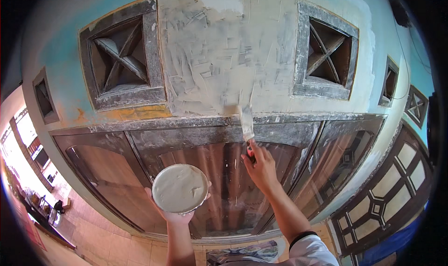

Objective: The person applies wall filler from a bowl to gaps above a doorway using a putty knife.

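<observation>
My left hand [171, 215] is wrapped around a round container [157, 173] from below, its fingers showing on both sides. Smooth off-white putty [178, 187] fills it, with a small scooped dent toward the right. In my right hand [262, 167] is a putty knife [247, 124] with a red-and-black handle, pointing up. Putty coats its blade, whose tip meets the lower part of the wall [212, 60] just above the window frame. Rough pale putty strokes over grey patches cover this wall section.
Two square wooden vents [122, 56] [327, 51] flank the coated wall. Below runs a wide dark wooden window [224, 182] with glass panes and curtains behind. A panelled door [385, 191] stands at right. Tiled floor [114, 245] and a bright opening lie at left.
</observation>
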Motion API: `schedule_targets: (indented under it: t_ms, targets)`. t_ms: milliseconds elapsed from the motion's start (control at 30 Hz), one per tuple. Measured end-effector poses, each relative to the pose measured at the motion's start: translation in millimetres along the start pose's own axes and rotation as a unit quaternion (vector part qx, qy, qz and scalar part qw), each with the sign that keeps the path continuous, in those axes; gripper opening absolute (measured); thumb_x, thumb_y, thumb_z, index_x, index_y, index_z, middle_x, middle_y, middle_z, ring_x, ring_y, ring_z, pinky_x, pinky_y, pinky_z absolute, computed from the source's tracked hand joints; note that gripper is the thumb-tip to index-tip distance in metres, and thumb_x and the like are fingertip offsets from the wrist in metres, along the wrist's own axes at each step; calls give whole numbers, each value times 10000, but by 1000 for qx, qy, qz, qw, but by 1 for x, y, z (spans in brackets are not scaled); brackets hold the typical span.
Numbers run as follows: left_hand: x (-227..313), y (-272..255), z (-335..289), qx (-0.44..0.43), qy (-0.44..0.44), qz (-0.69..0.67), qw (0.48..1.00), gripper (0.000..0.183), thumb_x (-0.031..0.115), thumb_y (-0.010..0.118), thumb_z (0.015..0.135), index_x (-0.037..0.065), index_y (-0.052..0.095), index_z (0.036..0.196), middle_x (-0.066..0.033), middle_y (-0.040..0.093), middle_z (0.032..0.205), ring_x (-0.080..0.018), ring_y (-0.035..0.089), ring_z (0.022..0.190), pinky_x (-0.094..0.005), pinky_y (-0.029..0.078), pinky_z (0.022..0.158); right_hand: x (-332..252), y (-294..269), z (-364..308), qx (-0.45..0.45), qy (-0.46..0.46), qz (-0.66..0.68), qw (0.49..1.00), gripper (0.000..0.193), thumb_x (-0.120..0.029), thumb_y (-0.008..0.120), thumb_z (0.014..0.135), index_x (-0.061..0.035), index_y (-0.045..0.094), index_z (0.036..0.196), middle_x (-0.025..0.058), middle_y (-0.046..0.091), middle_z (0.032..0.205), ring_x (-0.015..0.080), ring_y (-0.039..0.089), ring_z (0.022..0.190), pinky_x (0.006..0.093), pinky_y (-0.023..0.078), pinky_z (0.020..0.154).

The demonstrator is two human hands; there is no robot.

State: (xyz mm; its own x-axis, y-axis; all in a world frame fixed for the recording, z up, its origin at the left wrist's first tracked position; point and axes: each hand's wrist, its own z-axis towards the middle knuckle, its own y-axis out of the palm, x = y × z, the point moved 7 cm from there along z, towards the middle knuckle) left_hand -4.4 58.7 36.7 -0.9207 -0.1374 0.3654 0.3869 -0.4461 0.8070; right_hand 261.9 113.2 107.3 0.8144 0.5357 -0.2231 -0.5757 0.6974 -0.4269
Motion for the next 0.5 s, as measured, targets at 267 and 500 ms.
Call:
schedule_targets:
  t_ms: [267, 500]
  targets:
    - [-15, 26, 6, -33, -41, -39, 998, 1016, 884, 397, 873, 124, 407, 1547, -239, 431, 1548, -657, 463, 1270, -813, 457, 923, 2, -1, 52, 33, -32, 23, 999, 587, -145, 754, 912, -17, 504, 1428, 127, 659, 984, 349, 636, 872, 473, 509, 790]
    - [2, 3, -6, -3, 3, -31, 1000, 1015, 880, 394, 876, 120, 404, 1549, -247, 420, 1555, -654, 463, 1276, -811, 465, 920, 6, 11, -11, -22, -18, 17, 999, 582, -145, 751, 921, -23, 498, 1430, 128, 651, 1010, 353, 634, 874, 465, 510, 769]
